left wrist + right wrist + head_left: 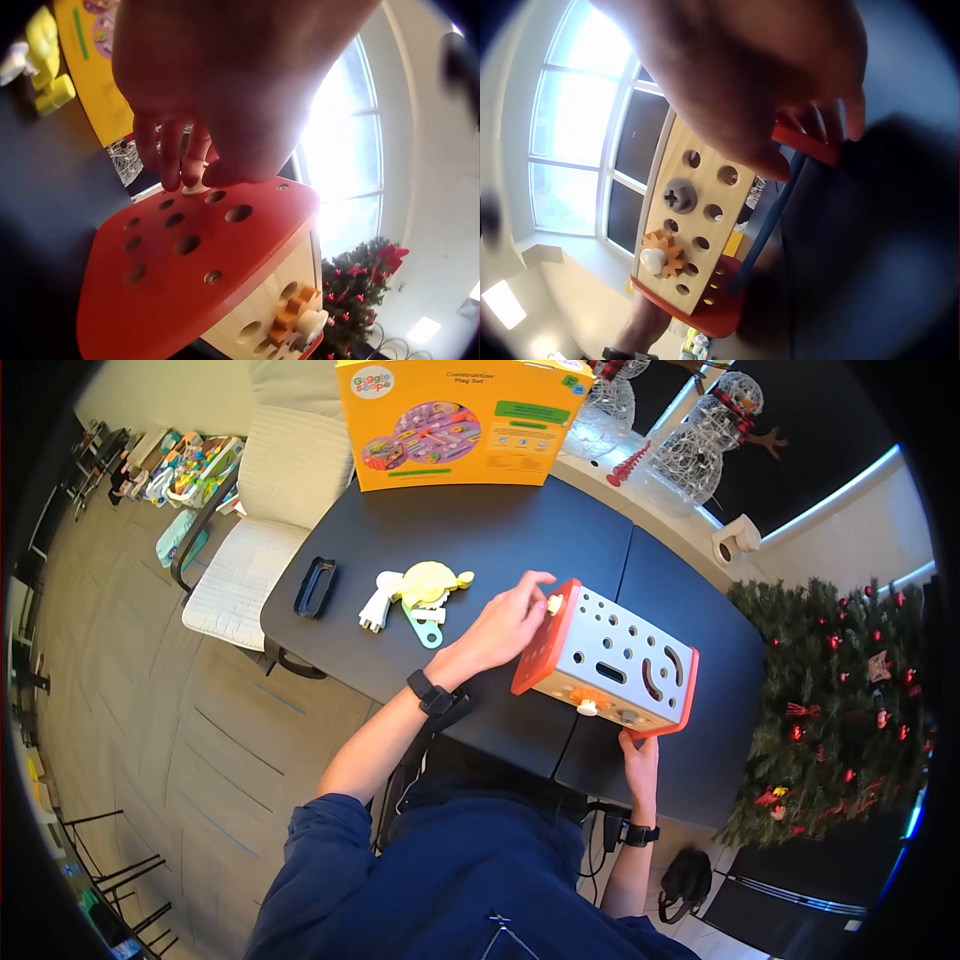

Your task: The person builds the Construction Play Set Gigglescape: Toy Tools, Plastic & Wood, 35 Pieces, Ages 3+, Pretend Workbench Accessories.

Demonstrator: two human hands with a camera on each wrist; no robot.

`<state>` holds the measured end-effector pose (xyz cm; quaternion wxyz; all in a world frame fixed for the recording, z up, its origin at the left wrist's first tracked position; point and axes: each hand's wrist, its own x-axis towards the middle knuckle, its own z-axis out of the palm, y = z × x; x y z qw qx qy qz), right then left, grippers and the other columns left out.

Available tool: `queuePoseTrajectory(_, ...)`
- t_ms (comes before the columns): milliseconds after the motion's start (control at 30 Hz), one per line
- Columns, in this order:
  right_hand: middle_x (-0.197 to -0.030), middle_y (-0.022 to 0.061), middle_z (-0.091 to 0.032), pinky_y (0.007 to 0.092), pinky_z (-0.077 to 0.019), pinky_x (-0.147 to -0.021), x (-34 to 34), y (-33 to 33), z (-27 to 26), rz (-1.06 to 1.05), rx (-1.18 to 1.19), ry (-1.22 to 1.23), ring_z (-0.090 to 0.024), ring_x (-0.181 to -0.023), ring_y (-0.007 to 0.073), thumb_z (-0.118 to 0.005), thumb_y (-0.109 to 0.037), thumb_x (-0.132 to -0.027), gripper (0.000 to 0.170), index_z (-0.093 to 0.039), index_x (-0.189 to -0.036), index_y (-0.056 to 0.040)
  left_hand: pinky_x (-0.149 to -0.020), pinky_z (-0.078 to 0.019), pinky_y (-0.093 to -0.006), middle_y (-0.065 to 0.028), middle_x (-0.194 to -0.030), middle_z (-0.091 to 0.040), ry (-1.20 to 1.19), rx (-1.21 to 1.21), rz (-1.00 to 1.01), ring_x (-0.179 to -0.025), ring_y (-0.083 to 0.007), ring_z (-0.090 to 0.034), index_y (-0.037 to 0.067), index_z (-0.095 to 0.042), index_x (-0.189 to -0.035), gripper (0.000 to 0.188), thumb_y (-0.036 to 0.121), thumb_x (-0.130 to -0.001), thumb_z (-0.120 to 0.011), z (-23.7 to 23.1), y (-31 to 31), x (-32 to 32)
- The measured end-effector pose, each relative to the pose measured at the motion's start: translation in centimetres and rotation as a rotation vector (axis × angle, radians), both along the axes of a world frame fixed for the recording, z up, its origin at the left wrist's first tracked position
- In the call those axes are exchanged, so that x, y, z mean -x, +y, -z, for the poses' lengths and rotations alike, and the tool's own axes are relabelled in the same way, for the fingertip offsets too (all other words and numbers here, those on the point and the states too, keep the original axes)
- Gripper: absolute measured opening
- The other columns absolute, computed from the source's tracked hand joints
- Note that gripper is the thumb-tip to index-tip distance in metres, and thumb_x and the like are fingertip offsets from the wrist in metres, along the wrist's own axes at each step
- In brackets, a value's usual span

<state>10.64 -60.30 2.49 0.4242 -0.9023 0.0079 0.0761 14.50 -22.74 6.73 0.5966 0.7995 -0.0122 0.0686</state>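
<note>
A toy box with a pale, hole-and-slot top [622, 642] and red end panels [548, 645] is between both hands. My left hand [503, 628] pinches a cream knob [554, 604] at the left red panel, fingers and thumb around it in the left wrist view. My right hand [642, 768] grips the near corner of the opposite red panel [806, 142], fingers partly hidden behind it. An orange gear [667, 251] with a white peg [653, 261] and a grey screw head [679, 196] sit on the wooden side.
On the dark table [480, 540] lie yellow, white and green toy parts [426, 585] and a black tray [316, 587]. A yellow box [455, 435] stands at the back. A cream chair [245, 575] is at the left, a decorated tree [840, 710] at the right.
</note>
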Motion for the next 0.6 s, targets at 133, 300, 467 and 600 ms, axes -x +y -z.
queuePoseTrajectory(133, -0.117, 0.0235, -0.073, 0.0435, -0.0519, -0.098, 0.0, -0.1, 1.3, 0.037, 0.142, -0.113, -0.07, -0.11, 0.0374, -0.071, -0.014, -0.101, 0.031, -0.066, -0.125, 0.0059, -0.107, -0.0499, -0.0423, -0.0198, -0.131, -0.067, -0.007, 0.147, -0.034, -0.126, -0.0321, -0.065, 0.002, -0.048, -0.15, 0.043, 0.028, -0.116, -0.047, 2.6, 0.0, -2.0)
queuePoseTrajectory(300, -0.113, 0.0212, -0.076, 0.0392, -0.0523, -0.097, -0.2, -0.1, 0.9, 0.062, 0.149, -0.092, -0.072, -0.107, 0.0284, -0.071, -0.015, -0.103, 0.031, -0.068, -0.126, 0.0058, -0.118, -0.0421, -0.0426, -0.0209, -0.15, -0.057, 0.056, 0.308, 0.11, -0.14, -0.0311, -0.056, 0.002, -0.044, -0.156, 0.061, 0.049, -0.119, -0.031, 3.4, -2.1, -3.2)
queuePoseTrajectory(467, -0.084, 0.0103, -0.065, 0.0361, -0.048, -0.074, -0.1, 0.4, -1.8, 0.136, -0.054, -0.247, -0.059, -0.078, 0.02, -0.066, -0.019, -0.108, 0.028, -0.066, -0.119, 0.0064, -0.123, -0.0336, -0.0387, -0.0138, -0.148, -0.052, 0.117, 0.373, 0.166, -0.146, -0.0244, -0.046, 0.002, -0.039, -0.157, 0.07, 0.057, -0.118, -0.022, 3.1, -1.6, -2.6)
queuePoseTrajectory(600, -0.084, -0.0026, -0.056, 0.0257, -0.0384, -0.065, -0.4, 0.2, -5.2, 0.171, -0.207, -0.239, -0.042, -0.075, 0.0053, -0.063, -0.021, -0.111, 0.026, -0.067, -0.117, 0.0041, -0.124, -0.032, -0.04, -0.015, -0.153, -0.046, 0.223, 0.331, 0.131, -0.147, -0.0256, -0.043, 0.003, -0.032, -0.16, 0.078, 0.064, -0.116, -0.015, 2.3, -1.1, 0.4)
